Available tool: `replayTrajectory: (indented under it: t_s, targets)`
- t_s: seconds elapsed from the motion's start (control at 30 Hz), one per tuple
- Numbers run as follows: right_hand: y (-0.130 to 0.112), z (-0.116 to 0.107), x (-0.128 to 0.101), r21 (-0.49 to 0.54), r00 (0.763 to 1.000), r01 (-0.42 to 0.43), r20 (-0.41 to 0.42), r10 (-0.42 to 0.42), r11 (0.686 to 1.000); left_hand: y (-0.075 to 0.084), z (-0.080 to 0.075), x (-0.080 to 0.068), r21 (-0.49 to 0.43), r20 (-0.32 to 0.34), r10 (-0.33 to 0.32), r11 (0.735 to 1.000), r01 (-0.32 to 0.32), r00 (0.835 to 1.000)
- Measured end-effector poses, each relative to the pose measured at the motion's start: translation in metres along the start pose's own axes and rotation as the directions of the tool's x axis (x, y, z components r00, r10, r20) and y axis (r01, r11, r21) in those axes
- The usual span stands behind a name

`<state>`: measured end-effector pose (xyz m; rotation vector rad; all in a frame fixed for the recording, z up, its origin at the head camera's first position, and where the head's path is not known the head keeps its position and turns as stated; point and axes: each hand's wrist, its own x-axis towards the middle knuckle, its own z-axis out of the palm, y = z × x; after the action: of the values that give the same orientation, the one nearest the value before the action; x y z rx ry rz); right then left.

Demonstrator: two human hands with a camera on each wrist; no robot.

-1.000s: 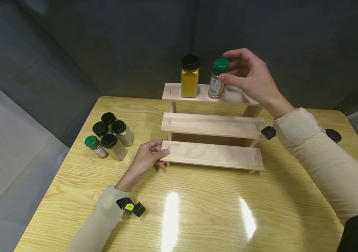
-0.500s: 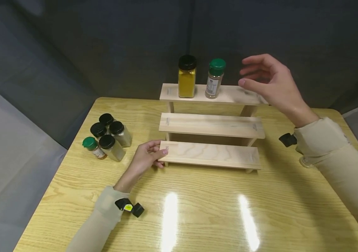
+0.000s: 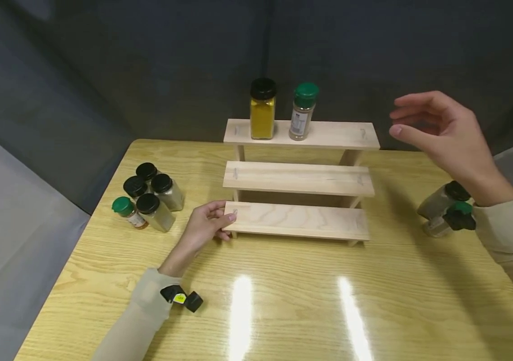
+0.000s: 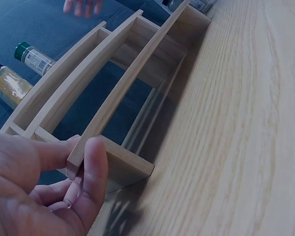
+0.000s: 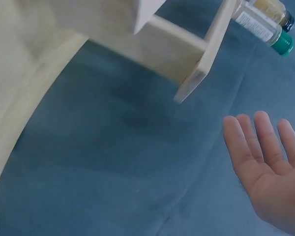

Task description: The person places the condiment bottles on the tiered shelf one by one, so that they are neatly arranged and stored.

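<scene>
A three-step wooden rack (image 3: 299,178) stands on the yellow table (image 3: 292,301). On its top step stand a yellow spice jar with a black lid (image 3: 262,109) and a green-lidded jar (image 3: 303,111). My left hand (image 3: 208,225) pinches the left end of the lowest step (image 4: 83,157), thumb on top. My right hand (image 3: 441,133) hovers in the air to the right of the rack, fingers relaxed and holding nothing; its palm (image 5: 265,167) shows in the right wrist view.
Several spice jars (image 3: 148,195), black-lidded and one green-lidded, cluster at the table's left. Two more jars (image 3: 443,208) stand at the right edge, under my right wrist. A dark cloth backdrop rises behind the table.
My right hand let go of the green-lidded jar on the top step and drew back to the right. The left hand kept its hold on the rack.
</scene>
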<state>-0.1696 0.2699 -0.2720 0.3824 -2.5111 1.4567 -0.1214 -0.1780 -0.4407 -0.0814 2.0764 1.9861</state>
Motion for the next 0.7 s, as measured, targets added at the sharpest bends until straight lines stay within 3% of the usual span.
replayTrajectory:
  t_s: [0.2,0.43,0.7]
  targets:
    - [0.016,-0.019,-0.020,-0.064,0.997,-0.065,-0.040,0.063,0.996,0.000,0.000,-0.002,0.001,-0.001,0.002,1.000,-0.002,1.000]
    - [0.033,-0.036,-0.044,-0.066,0.993,-0.083,-0.090,0.077,0.994,0.001,-0.001,-0.003,0.004,-0.021,-0.011,1.000,0.011,1.000]
    - [0.058,-0.052,-0.072,-0.176,0.973,-0.158,-0.193,0.123,0.972,0.000,0.000,-0.002,0.003,-0.010,-0.005,1.000,0.005,1.000]
